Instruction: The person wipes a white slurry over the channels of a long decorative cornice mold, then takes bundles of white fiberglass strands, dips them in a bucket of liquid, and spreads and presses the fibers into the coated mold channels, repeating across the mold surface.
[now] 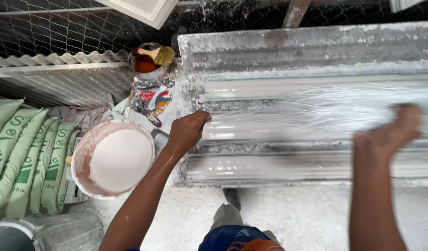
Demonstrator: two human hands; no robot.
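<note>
A long grey mould [316,51] lies across the right, filled with wet white plaster [288,162] and a mat of thin white glass fibres [311,111]. My left hand [188,130] is closed at the mould's left end, pinching the fibres' edge. My right hand [390,132], blurred, grips the fibre mat further right, over the mould's middle channel. Below them I see my knee in blue shorts [237,237].
A bucket of white plaster [112,158] stands left of the mould. Behind it a tin with reddish liquid and a brush [151,58]. Green sacks [23,158] are stacked at far left, beside corrugated sheet [60,79] and wire mesh [60,28].
</note>
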